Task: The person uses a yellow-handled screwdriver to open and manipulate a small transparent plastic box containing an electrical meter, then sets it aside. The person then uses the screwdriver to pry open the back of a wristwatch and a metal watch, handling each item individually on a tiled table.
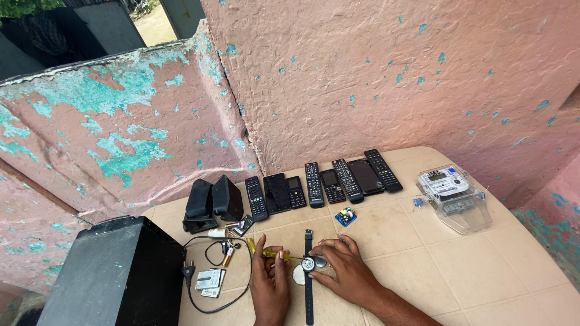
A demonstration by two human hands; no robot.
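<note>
Wristwatch (pixel 309 264) lies face-down near the front edge of the tiled table (pixel 483 253), strap running front to back; left hand (pixel 270 284) is closed round a yellow-handled screwdriver (pixel 270 253), tip pointing at the watch case; right hand (pixel 346 268) rests on the table just right of the case, fingertips pinching a small round part (pixel 320 261) touching the case, looks like the back cover but too small to be sure; a pale disc (pixel 298 276) lies just left of the strap. Judged progress: case seems already opened or nearly so, inner work only starting; nothing seems put back yet. Along the back edge by the wall a row of remotes and phones (pixel 329 181) sits untouched; small blue circuit board (pixel 345 216) just in front of them; clear electricity meter (pixel 453 196) toward the right edge; two small black speakers (pixel 214 202) and a black box (pixel 115 278) at the left; power cable (pixel 199 271) and batteries (pixel 228 253) near the left hand.
</note>
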